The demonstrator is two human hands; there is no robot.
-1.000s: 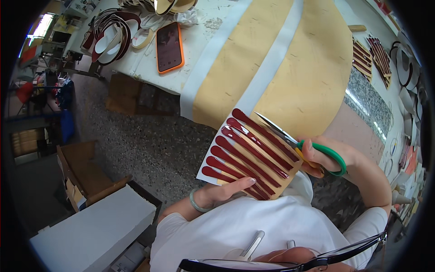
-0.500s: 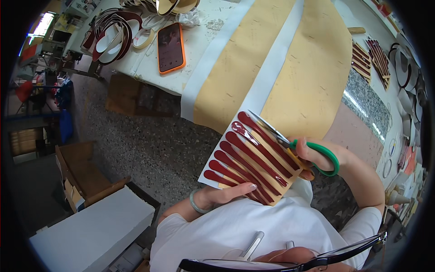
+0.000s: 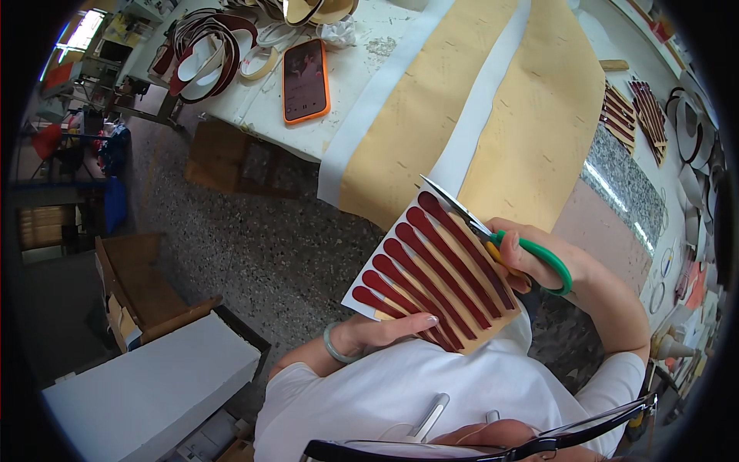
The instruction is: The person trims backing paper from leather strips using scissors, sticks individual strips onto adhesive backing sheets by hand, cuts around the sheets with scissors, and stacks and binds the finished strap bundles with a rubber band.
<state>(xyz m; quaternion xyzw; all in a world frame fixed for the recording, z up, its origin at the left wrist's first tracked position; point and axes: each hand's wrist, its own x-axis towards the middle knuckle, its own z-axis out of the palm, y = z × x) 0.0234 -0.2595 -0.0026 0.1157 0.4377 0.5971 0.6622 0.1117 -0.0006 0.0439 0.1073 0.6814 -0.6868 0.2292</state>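
My left hand grips the lower left edge of a white and tan sheet, its thumb lying on top. Several glossy dark red strips with rounded ends lie side by side on the sheet like a fan. My right hand is closed round scissors with green and yellow handles. Their metal blades lie along the sheet's right edge, beside the outermost strip, and the tips reach past its top corner. Whether the blades are parted is hard to see. My right fingers under the handles are partly hidden.
Large tan sheets with white borders hang over the white table's near edge. A phone in an orange case and rolled strips lie at the far left. More red strips rest at the far right. A white box stands lower left.
The sheet has tilted slightly and its glare has faded. The scissors' tips now stick out past the sheet's top corner. The surroundings have shifted slightly in view.
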